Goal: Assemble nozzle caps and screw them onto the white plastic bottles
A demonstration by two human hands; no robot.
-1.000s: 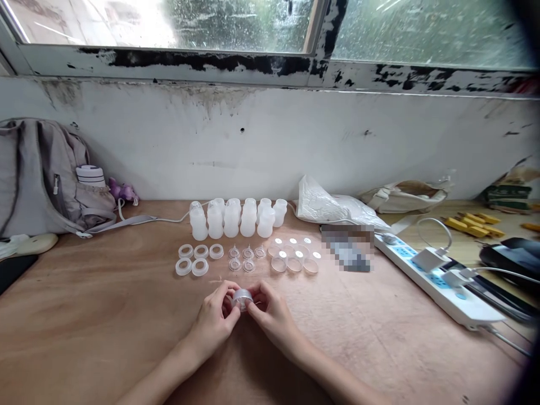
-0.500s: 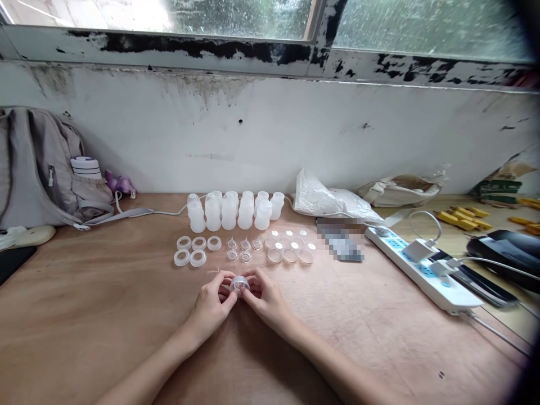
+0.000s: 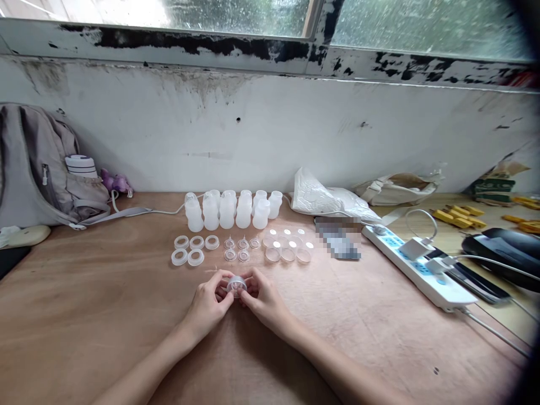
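Observation:
Between the fingertips of both hands is a translucent ring (image 3: 237,284) with a clear piece inside it. My left hand (image 3: 210,301) grips its left side and my right hand (image 3: 264,298) its right side, thumbs at the near edge. Beyond them on the table lie several white rings (image 3: 196,257), several clear nipple-like pieces (image 3: 243,255) and several round clear caps (image 3: 288,254). Several frosted white bottles (image 3: 227,212) stand in a cluster behind these.
On the right are a white power strip (image 3: 422,270) with plugged chargers, a dark phone (image 3: 476,278) and a blurred flat object (image 3: 341,242). White plastic bags (image 3: 316,197) lie by the wall (image 3: 169,129). A grey backpack (image 3: 34,169) stands at the left.
The view has shifted slightly, so the table items appear a little further left. Both hands still hold the ring, and the right thumb has moved slightly on it.

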